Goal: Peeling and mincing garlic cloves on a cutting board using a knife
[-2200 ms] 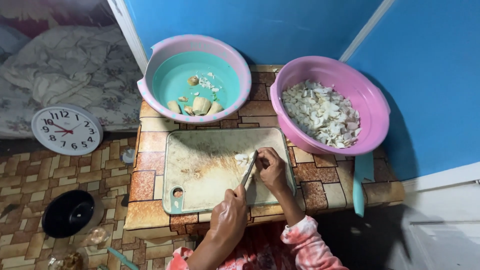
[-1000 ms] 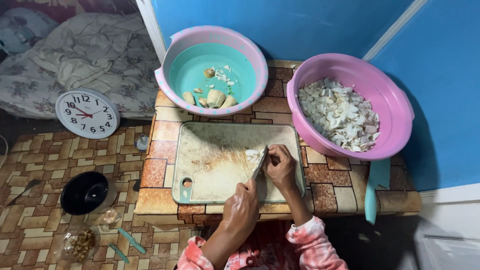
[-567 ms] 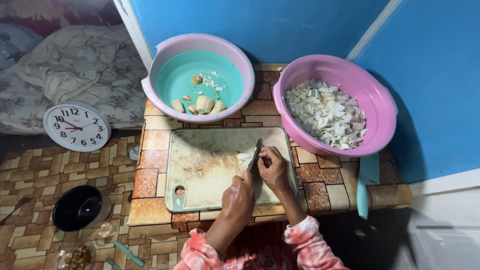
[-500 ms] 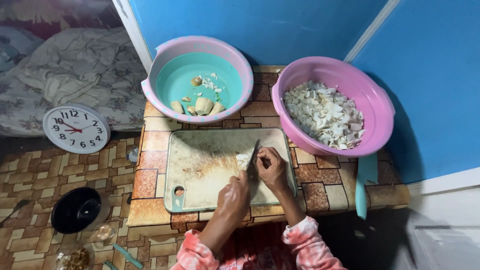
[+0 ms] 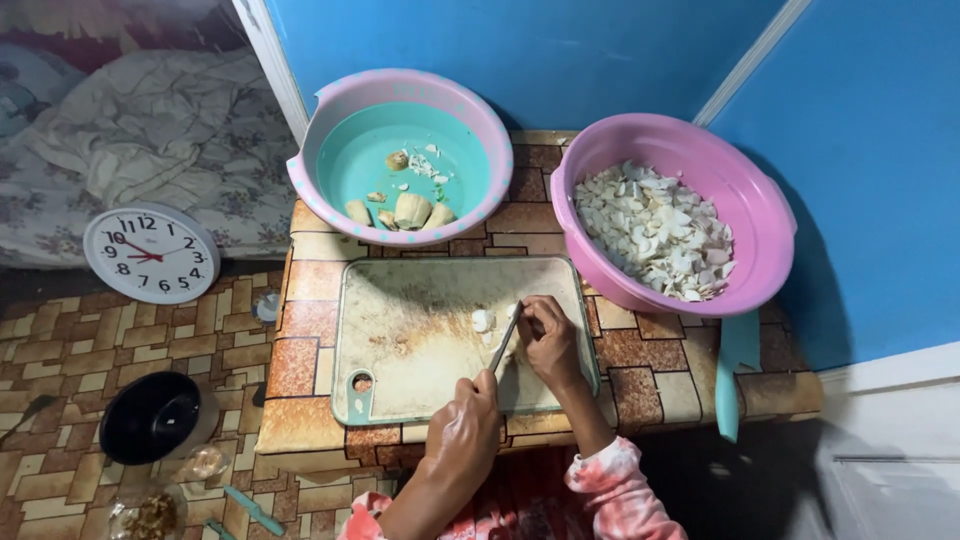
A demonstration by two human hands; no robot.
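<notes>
1. Your pale rectangular plastic cutting board (image 5: 420, 340) looks matt, scuffed and stained.
2. The round pink plastic basin (image 5: 740, 210) and the teal-lined plastic basin (image 5: 330, 190) are smooth, slightly glossy.
3. The low table's tile-patterned covering (image 5: 300, 360) shines faintly.
4. The knife's blade (image 5: 505, 338) looks like dull metal.

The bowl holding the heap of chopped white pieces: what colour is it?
Pink, seen in the head view: the bowl.

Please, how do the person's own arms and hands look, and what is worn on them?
Both hands, left and right, are bare: no gloves, and no rings or watch visible. A pink-and-white mottled fabric sleeve covers the right arm, ending short of the wrist.
</notes>
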